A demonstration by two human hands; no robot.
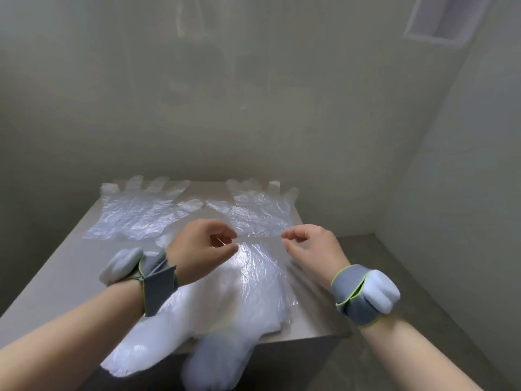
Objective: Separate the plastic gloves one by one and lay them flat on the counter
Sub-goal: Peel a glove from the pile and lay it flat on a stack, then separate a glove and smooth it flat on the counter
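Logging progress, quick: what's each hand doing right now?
Left hand: pinches the top glove at its cuff.
Right hand: pinches the same cuff.

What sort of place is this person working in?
Probably a bare utility or prep corner, though I can't be sure. A small steel-looking counter sits against plain grey walls, two disposable plastic gloves lie flat on it, and the left hand and right hand pinch the top glove of a pile.
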